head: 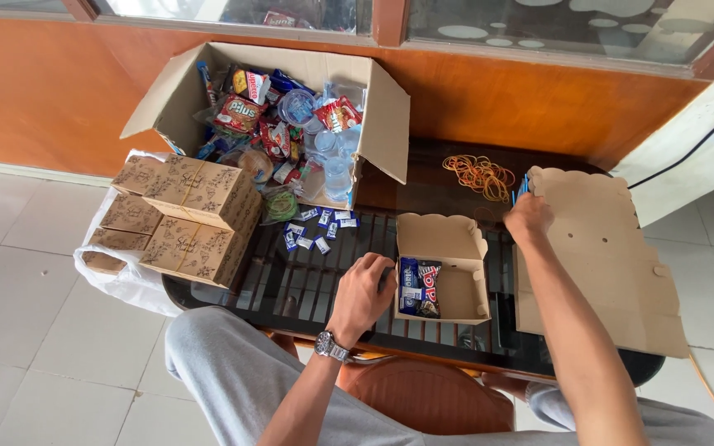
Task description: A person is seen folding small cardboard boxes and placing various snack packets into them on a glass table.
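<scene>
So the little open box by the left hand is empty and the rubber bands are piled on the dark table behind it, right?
Not quite. The head view shows the little open box by the left hand holds two snack packets, not nothing. The rubber bands do lie on the dark table behind it.

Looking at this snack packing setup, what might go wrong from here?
The stacked closed boxes sit at the table's left edge, partly over a white bag, so a nudge might topple them. The right hand reaches close to loose rubber bands and could scatter them. The left hand steadies the open box, which looks light and could slide on the glass.
</scene>
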